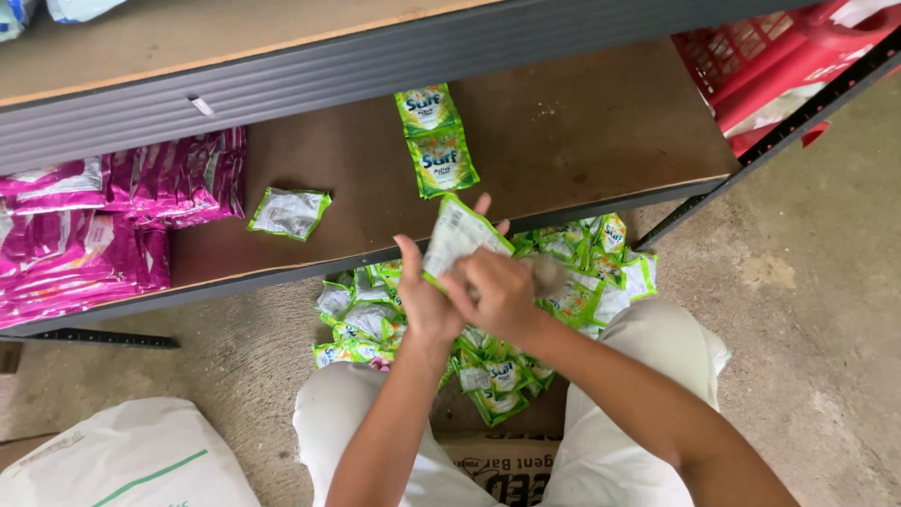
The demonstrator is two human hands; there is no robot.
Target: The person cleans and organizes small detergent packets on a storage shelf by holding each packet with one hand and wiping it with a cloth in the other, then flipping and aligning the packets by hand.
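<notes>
My left hand (427,299) and my right hand (497,291) are together above the floor, both gripping one green and white sachet (457,235) that stands up between the fingers. Under my hands a pile of green sachets (563,272) lies on the concrete floor between my knees. Just beyond, on the low brown shelf (582,122), a strip of two green sachets (434,139) lies flat. A single green sachet (289,212) lies face down further left on the same shelf.
Stacks of pink sachets (103,225) fill the shelf's left end. A red plastic basket (779,56) sits at the top right. A grey upper shelf edge (282,84) overhangs. A white sack (122,460) lies bottom left, a cardboard box (502,465) by my lap.
</notes>
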